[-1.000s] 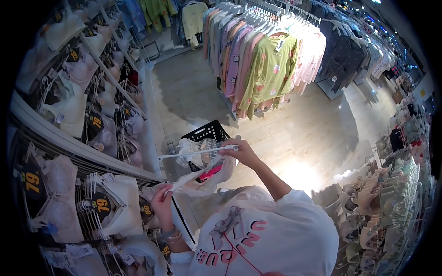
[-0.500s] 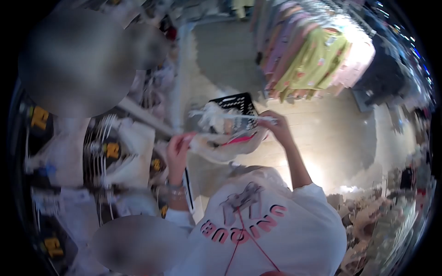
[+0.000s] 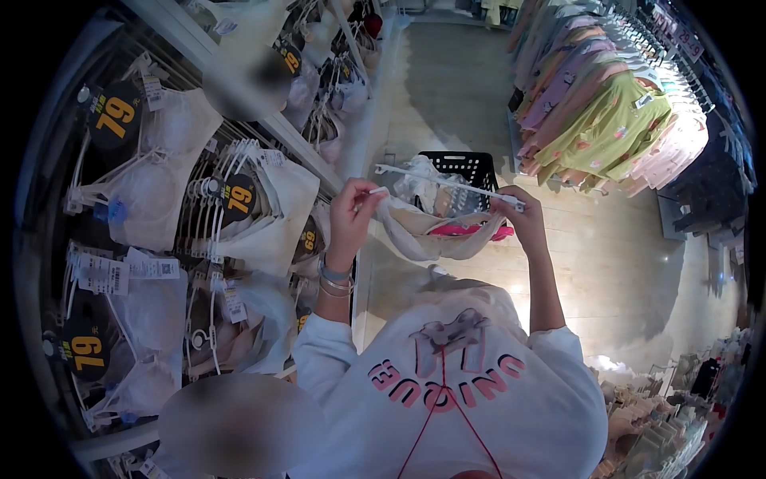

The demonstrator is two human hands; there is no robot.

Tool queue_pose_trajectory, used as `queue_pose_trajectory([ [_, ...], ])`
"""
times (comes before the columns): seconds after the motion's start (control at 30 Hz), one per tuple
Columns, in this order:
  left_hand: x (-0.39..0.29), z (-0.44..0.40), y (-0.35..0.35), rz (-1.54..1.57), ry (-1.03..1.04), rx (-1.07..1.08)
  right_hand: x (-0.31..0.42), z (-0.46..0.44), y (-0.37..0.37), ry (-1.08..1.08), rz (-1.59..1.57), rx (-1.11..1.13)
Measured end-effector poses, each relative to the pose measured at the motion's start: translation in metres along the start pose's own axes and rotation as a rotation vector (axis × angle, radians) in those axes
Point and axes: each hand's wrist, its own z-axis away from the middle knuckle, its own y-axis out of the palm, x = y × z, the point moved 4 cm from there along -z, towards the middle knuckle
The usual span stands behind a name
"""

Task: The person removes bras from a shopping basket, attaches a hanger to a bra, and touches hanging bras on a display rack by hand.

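A pale bra hangs in a curve between my two hands in front of my chest. The fingers of my left hand are pinched on its left end, at a small white strip. My right hand is closed on one end of a white hanger and the bra's other end. The hanger's far end sticks out free above my left hand. Behind the bra is a black basket with whitish things in it. Something bright pink shows at the bra's edge; whether it belongs to the bra I cannot tell.
At left, a wall rack carries several bras on hangers, with black price tags. A clothes rail with pastel tops stands at the upper right. More hung garments are at lower right. Light floor lies between.
The view has turned left, so the racks, basket and hands appear farther right and sharper. Both hands keep their hold, and the bra and hanger stay between them.
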Motion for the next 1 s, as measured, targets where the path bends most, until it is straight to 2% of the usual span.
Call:
queue_pose_trajectory([
  [0.13,-0.007,-0.009,0.001,-0.061,0.115,0.023,0.001,0.003,0.001,0.046,-0.014,0.036],
  [0.23,-0.023,-0.015,0.002,-0.424,0.391,0.025,0.004,0.006,0.001,0.054,-0.040,0.070],
  [0.33,-0.021,-0.015,0.004,-0.613,0.459,0.002,0.003,0.009,0.000,-0.012,-0.045,0.076],
  [0.43,-0.005,-0.014,0.003,-0.197,0.122,0.098,-0.001,0.009,-0.005,-0.025,-0.097,0.059],
  [0.53,-0.002,-0.017,0.001,-0.227,-0.062,0.192,-0.001,0.009,-0.009,-0.004,-0.069,0.055],
  [0.63,0.002,-0.025,0.006,-0.108,-0.151,0.307,-0.001,0.009,-0.011,-0.016,-0.044,0.090],
  [0.73,0.005,-0.028,0.012,-0.145,-0.156,0.401,-0.004,0.008,-0.014,-0.041,-0.039,0.095],
  [1.0,0.021,-0.028,0.013,0.095,-0.391,0.398,-0.005,0.006,-0.021,-0.037,-0.049,0.152],
])
